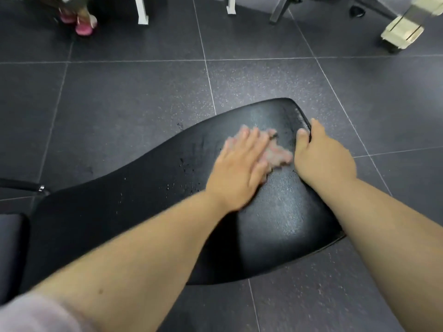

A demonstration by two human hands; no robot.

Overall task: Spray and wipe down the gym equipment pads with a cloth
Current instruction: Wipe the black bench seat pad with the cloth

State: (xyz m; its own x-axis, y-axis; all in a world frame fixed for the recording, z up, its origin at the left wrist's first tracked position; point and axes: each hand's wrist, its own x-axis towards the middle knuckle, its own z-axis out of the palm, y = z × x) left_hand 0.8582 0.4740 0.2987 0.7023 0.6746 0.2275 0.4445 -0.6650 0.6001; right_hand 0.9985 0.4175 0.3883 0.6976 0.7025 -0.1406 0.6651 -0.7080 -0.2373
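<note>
Two bare hands are laid on a long black vinyl bench pad (282,212), which is set diagonally across the view, narrow at the lower left and wider at the upper right. A small pale pink cloth (278,155) is pressed flat on the pad's top surface near the wide end by the left hand (239,166). Its fingers are held straight and slightly spread, with nothing gripped, and the hand is blurred. Part of the cloth is covered by the palm; the rest shows to the right of the fingers, just beside the other thumb.

The right hand (323,159) is closed on the pad's right edge. The thumb is laid on top, and the other fingers are curled over the rim and hidden below it.

Fine droplets (184,164) are scattered left of the cloth, and a dull sheen is seen toward the right edge. A long stretch of bare pad is left open toward the lower left. Dark speckled floor tiles (119,104) surround the pad's far and near edges. A second dark cushion (12,240) sits just beside the narrow end. Well apart, at the top, white frame legs (142,10) and pink shoes (82,25) can be seen.
</note>
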